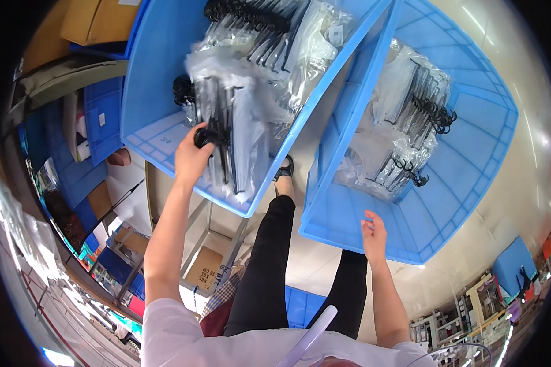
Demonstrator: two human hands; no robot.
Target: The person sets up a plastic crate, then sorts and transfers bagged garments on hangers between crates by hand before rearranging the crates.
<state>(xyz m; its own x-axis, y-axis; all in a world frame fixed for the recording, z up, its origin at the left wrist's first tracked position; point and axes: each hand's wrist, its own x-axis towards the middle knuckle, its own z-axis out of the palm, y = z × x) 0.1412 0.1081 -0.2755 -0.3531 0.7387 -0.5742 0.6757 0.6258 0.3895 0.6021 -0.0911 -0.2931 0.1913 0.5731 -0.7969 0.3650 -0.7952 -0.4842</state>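
Observation:
My left hand (pixel 194 150) is closed round the black hooks of a bunch of clothes hangers (pixel 215 133) at the near left of the left blue bin (pixel 156 131). Clear plastic-wrapped garments (pixel 248 134), white or pale, hang from these hangers and look slightly blurred. More bagged garments on black hangers (pixel 251 17) lie toward the bin's far end. My right hand (pixel 374 235) holds nothing, its fingers apart and loosely bent, by the near rim of the right blue bin (pixel 471 140). Inside that bin lie stacks of bagged garments (pixel 389 137) with their hooks toward the right.
Under the left bin is a metal stand (pixel 217 229) with a cardboard box (pixel 203 269) beneath it. Blue crates (pixel 101 122) and a brown carton (pixel 101 21) are stacked at the left. My legs stand close to both bins; the right bin is on pale floor (pixel 453 287).

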